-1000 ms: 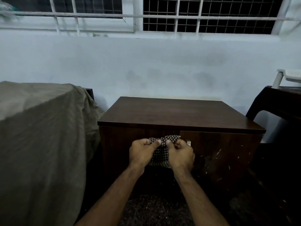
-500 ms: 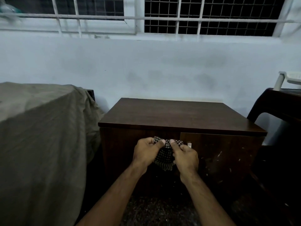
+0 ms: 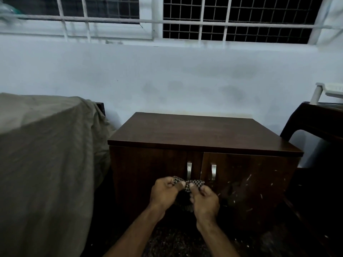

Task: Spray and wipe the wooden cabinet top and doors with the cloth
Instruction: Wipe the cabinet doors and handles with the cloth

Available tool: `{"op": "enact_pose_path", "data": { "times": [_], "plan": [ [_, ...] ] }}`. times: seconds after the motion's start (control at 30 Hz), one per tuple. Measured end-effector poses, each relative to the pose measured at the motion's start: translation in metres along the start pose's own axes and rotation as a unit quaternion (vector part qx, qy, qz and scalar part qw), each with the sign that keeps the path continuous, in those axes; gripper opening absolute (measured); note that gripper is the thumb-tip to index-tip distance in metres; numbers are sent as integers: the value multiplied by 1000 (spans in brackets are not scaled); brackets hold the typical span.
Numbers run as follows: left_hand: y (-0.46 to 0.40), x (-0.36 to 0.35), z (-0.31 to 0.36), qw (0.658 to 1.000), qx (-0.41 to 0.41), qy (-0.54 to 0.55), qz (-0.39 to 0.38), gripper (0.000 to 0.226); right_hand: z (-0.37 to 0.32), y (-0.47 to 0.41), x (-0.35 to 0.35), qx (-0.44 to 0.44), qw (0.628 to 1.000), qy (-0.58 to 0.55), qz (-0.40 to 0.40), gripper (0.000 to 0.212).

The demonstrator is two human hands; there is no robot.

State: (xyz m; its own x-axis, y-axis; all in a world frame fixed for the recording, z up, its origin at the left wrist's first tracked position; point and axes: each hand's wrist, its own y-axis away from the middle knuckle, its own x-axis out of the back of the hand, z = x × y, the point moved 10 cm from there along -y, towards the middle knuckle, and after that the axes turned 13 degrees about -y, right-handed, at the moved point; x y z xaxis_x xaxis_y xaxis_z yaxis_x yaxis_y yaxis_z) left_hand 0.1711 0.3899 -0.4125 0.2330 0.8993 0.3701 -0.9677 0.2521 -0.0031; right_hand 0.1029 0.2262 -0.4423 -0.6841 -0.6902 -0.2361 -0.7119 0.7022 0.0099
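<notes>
1. Head view: a low, dark brown wooden cabinet [image 3: 202, 134] stands against a pale wall, its long axis running left to right and its two doors [image 3: 241, 180] facing the viewer.
2. In front of the doors, just below two upright metal handles [image 3: 189, 170], the left hand [image 3: 164, 191] and right hand [image 3: 204, 200] hold a small black-and-white checked cloth [image 3: 193, 183].
3. Each hand's grip is pinched closed on the cloth's upper edge, stretching it left to right; the rest hangs down, bunched and in shadow.
4. Progress, as a judgement: the cloth seems to be being readied. No spray bottle is visible, and pale flecks mark the right door, so wiping looks mostly undone.
5. A grey-green draped sheet [image 3: 46, 154] sits to the left.
</notes>
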Motion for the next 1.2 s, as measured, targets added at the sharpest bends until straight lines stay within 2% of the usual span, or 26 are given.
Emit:
{"op": "enact_pose_path", "data": {
  "times": [0.1,0.17,0.27,0.33,0.4,0.47,0.57,0.63,0.73,0.8,0.9,1.0,1.1,1.2],
  "plan": [
    [-9,13,13,999,-21,26,20,40,-20,-8,-13,25,999,-43,-7,18],
    [-15,20,16,999,-29,11,34,46,-23,-4,-18,41,997,-70,-17,13],
    [-24,19,15,999,-40,8,17,34,-21,-6,-18,92,993,-74,-14,9],
    [-30,20,14,999,-44,30,4,22,-17,-9,-24,116,991,-69,-12,14],
    [-32,18,3,998,-39,47,2,22,-5,-11,-24,126,990,-64,-2,19],
    [-31,12,-17,998,-29,53,11,27,11,-9,-19,127,990,-58,8,14],
    [-28,3,-51,999,8,1,36,38,44,-8,-6,94,995,-10,22,15],
    [-24,-3,-72,996,40,-54,52,39,74,-7,1,30,999,23,28,20],
    [-14,-6,-92,992,72,-80,70,37,99,-9,2,-55,998,3,17,17],
    [-15,-1,-84,993,66,-52,77,34,83,-14,-7,-39,999,2,-4,16],
    [-17,4,-49,998,14,34,46,19,37,-16,-12,46,998,-19,-28,25],
    [-25,10,-39,998,-6,39,53,27,33,-21,-13,78,997,-12,-23,41],
    [-27,4,-73,997,20,-42,67,41,76,-14,-3,28,999,18,-10,41],
    [-22,-15,-114,991,63,-102,62,43,120,-10,8,-71,997,10,-11,26]
  ]
}}
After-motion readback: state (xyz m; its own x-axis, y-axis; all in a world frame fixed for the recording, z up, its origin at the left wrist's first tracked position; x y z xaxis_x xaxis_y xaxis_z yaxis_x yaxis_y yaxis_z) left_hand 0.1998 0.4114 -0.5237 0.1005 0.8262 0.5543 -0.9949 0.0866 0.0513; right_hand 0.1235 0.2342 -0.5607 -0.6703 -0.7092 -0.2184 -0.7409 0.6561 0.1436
